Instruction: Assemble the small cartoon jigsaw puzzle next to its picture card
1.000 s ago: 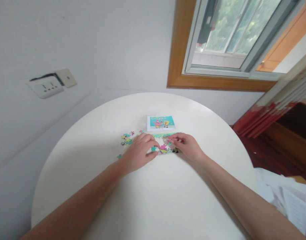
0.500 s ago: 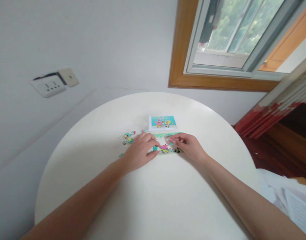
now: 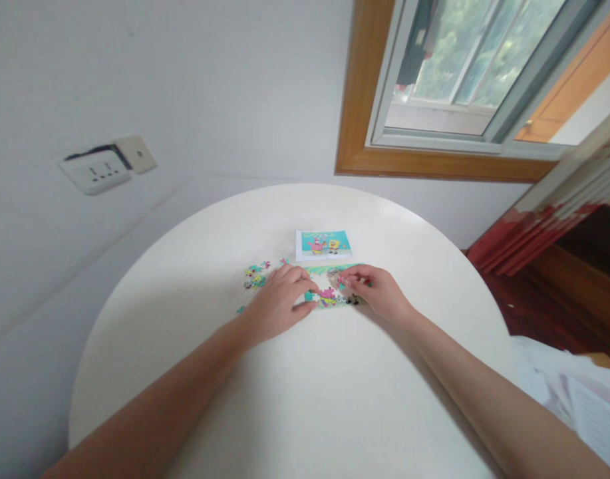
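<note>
A partly filled jigsaw puzzle (image 3: pixel 327 297) with a green patterned border lies flat on the round white table (image 3: pixel 305 392). My left hand (image 3: pixel 281 299) rests at the puzzle's left edge, thumb and fingers apart around that side. Between the thumb and fingers of my right hand (image 3: pixel 377 287) is a small pink and teal puzzle piece (image 3: pixel 340 282), held over the puzzle's right part. That hand covers the puzzle's right end. Loose puzzle pieces (image 3: pixel 255 277) lie in a small heap left of my left hand, which partly hides them.
Behind the puzzle lies a white-edged reference picture (image 3: pixel 326 245) with cartoon figures. A wall socket (image 3: pixel 101 171) is at the left and a wood-framed window (image 3: pixel 449 86) at the back right. White papers (image 3: pixel 569 392) lie beyond the table's right edge.
</note>
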Available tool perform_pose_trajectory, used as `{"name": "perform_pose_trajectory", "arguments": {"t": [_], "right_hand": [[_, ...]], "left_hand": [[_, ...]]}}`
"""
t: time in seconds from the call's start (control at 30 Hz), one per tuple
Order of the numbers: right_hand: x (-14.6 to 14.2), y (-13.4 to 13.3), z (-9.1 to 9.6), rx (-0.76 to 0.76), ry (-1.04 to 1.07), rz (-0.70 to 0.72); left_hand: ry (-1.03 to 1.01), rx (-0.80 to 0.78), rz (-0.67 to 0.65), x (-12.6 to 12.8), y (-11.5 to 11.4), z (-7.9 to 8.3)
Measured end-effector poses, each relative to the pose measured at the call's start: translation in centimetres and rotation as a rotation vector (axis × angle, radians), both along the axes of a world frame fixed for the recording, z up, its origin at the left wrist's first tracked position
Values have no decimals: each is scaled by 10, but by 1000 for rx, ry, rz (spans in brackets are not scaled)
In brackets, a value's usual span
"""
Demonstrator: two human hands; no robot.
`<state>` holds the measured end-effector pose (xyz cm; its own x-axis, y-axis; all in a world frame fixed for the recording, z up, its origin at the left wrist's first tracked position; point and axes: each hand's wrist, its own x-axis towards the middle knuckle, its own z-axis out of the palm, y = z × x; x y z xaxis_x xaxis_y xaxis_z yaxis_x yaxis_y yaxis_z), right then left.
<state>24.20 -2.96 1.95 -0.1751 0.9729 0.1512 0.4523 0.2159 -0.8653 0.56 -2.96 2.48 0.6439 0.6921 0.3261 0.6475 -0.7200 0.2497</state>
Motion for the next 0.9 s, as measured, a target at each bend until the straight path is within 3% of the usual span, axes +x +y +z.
{"name": "perform_pose_trajectory", "arguments": {"t": [0.9], "right_hand": [[1,1,0,33,-25,17]], "left_hand": [[6,-7,4,0,1,-1]]}}
